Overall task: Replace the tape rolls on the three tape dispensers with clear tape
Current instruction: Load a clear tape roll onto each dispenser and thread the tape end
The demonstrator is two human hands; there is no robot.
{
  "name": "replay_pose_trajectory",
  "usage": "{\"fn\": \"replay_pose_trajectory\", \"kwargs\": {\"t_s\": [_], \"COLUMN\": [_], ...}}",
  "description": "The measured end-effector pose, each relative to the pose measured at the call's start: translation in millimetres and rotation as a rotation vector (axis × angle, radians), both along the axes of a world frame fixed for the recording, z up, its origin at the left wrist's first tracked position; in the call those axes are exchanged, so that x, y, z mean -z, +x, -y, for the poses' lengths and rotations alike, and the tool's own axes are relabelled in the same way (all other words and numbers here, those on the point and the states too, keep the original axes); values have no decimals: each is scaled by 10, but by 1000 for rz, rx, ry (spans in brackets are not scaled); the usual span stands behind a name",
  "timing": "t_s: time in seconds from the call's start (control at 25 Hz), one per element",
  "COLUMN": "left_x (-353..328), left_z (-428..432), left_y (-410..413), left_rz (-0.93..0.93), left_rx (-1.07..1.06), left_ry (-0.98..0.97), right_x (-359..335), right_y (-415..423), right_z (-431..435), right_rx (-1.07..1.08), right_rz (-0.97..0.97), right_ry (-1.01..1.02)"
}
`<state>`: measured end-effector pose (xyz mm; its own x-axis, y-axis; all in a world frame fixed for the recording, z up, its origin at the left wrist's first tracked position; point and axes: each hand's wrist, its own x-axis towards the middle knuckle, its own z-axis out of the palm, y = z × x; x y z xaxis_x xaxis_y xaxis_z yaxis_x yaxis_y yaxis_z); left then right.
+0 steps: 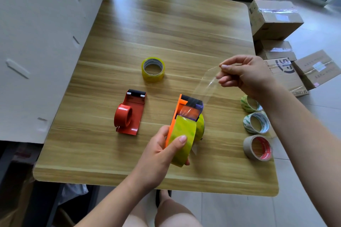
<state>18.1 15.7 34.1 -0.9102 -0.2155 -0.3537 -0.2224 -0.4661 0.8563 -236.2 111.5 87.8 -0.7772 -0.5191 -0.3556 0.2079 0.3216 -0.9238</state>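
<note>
**Operator:** Grip status and location of the work item?

**Technician:** Orange plastic hand-held tape dispenser (175, 116) gripped in the left hand (162, 151), thumb pressed across the yellowish clear tape roll (184, 134) seated on it. Held above the wooden table (166, 24), just right of the empty red plastic tape dispenser (129, 114). Free strip of clear tape (204, 86) pinched narrowly between thumb and fingertips (224, 66) of the right hand (245, 73). Drawn up past the black cutter head (191, 100), farther right of the red dispenser.

**Operator:** Likely failures from this position?

**Technician:** Judged from the present layout:

1. Strip folding onto itself or onto the fingers if slackened. Keep taut.
2. Crooked seating across the cutter head if lowered off-centre. Align before pressing down.
3. Skin contact with the cutting edge during lowering. Teeth not discernible, so treat as sharp.
4. Roll shifting on its hub if thumb pressure drops during the pull.
5. Collision with the purple-trimmed dispenser carrying a yellow-green roll (200, 126) directly behind the orange unit. Cannot tell whether touching.
6. Wrong-roll selection for the red dispenser. Take the loose yellowish clear roll (153, 69) lying beyond it, not the two white green-printed rolls (257, 122) or the brown paper roll with red core (258, 147) far to its right.
7. Those three rolls knocked off the table edge by the right forearm
</note>
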Motion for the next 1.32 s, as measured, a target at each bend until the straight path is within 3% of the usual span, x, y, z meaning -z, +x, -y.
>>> {"fn": "replay_pose_trajectory", "kwargs": {"t_s": [0.2, 0.56, 0.92, 1.32], "left_x": [-3, -25, -66, -73], "left_z": [-29, -30, 3, 36], "left_y": [81, 162, 177, 258], "left_rz": [-45, -57, -44, -2], "left_rx": [29, 82, 0, -90], "left_ry": [8, -52, -14, 17], "right_x": [91, 107, 101, 192], "right_y": [-91, -129, -167, -218], "right_z": [126, 441, 600, 268], "right_rx": [-6, -60, -112, -51], "right_rz": [81, 62, 56, 180], "right_ry": [24, 110, 150, 150]}}
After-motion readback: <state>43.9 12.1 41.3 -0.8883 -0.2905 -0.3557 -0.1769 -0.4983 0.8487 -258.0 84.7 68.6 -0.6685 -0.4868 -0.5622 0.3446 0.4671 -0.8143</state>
